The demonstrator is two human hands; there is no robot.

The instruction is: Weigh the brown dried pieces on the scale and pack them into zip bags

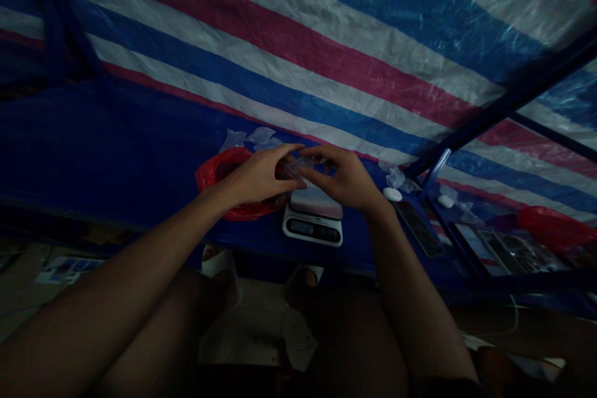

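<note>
Left hand [259, 177] and right hand [347, 177] pinch clear plastic [296, 168]; digital scale [312, 221] below

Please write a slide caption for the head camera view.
The left hand and right hand hold a small clear bag above a digital scale, beside a red plastic bag.

A digital kitchen scale [312, 227] sits near the front edge of the tarpaulin-covered table [116, 137], a plastic bag [209, 175] just left of it and loose plastic pieces [247, 138] behind that bag. A smartphone [418, 228] lies right of the scale, with a small round case [392, 194] at its far end. The left hand [259, 177] and right hand [342, 177] meet above the scale, a small plastic piece [293, 169] between them.
</note>
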